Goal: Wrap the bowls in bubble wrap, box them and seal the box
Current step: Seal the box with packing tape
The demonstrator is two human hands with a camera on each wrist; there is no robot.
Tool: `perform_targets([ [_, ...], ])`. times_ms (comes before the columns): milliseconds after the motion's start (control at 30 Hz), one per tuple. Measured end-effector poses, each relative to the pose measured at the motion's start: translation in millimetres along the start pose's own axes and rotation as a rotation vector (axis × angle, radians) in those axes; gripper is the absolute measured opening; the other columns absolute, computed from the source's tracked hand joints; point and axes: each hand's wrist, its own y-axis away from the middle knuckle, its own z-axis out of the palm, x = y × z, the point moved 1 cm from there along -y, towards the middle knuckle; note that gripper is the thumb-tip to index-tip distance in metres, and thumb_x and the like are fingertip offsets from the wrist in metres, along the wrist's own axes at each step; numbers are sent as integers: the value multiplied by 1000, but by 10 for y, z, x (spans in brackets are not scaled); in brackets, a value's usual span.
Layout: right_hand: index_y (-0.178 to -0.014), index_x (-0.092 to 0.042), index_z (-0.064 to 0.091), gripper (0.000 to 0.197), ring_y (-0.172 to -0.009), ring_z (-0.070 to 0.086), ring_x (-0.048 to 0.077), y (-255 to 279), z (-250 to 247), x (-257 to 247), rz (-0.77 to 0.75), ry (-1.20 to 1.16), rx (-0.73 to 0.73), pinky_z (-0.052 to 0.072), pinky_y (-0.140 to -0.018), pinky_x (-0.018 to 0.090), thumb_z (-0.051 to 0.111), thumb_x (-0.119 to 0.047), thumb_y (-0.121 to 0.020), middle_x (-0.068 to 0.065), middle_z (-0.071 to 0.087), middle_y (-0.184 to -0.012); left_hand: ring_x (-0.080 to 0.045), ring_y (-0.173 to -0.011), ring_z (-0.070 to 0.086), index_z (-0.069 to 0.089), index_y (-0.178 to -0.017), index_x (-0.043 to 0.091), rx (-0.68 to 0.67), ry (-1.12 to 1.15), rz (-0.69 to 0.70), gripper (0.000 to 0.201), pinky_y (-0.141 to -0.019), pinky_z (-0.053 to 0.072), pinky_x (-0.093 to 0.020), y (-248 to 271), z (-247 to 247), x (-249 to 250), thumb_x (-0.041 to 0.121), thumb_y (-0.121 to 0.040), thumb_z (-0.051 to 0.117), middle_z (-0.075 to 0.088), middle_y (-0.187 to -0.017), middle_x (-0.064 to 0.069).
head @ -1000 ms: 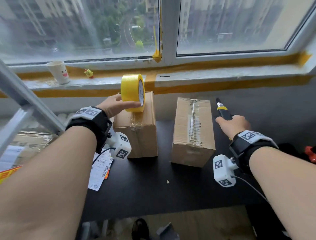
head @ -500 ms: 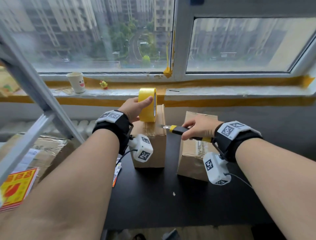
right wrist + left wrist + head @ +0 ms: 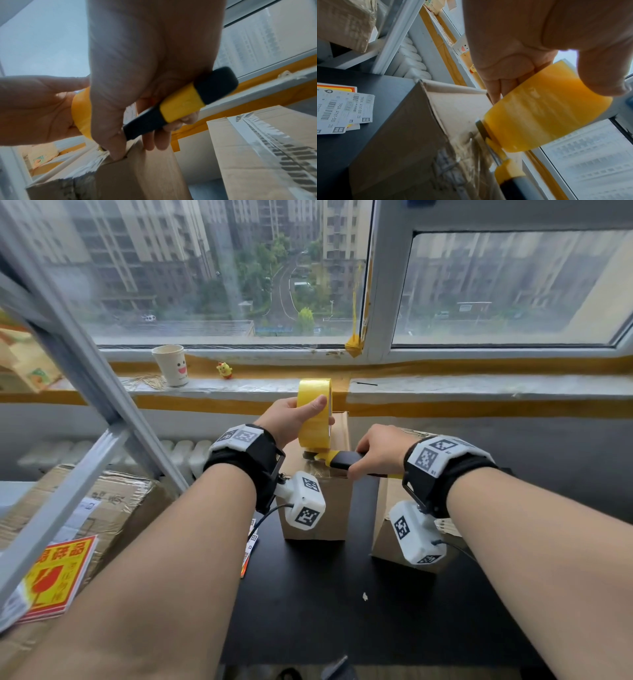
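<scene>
Windowside: left hand [image 3: 289,419] gripping tape roll [image 3: 314,412]

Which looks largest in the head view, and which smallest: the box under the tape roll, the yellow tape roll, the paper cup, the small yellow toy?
1. Box under the tape roll
2. Yellow tape roll
3. Paper cup
4. Small yellow toy

Cup and toy stand farther back, so their true sizes are unsure.

Head view downward — wrist views close-up
</scene>
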Motion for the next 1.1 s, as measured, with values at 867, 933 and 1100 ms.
perform_targets([
  [867, -70, -12, 75, 27, -58, 57, 11, 132, -113, 379, 110, -118, 24, 44, -59, 27, 71, -39, -71, -5, 67, -56, -22, -96, 65, 59, -107, 12, 21, 98, 48, 19, -90, 53, -41, 32, -22, -39, 28, -95, 56, 70, -105, -10],
  [933, -68, -12, 72, 24, -54, 55, 11, 145, -104, 410, 117, -144, 23, 42, -57, 25, 69, -36, -72, -5, 66, -55, -26, -96, 65, 56, -114, 5, 76, 171, 45, 30, -91, 52, -44, 29, -26, -12, 28, -96, 56, 69, -107, -16],
  [1100, -64, -12, 69, 28, -58, 54, 15, 130, -107, 389, 155, -250, 100, 40, -57, 25, 66, -36, -77, -3, 64, -56, -35, -114, 58, 52, -122, 3, 155, 167, -37, 43, -98, 46, -53, -25, -52, 164, 11, -84, 71, 62, -122, -19],
])
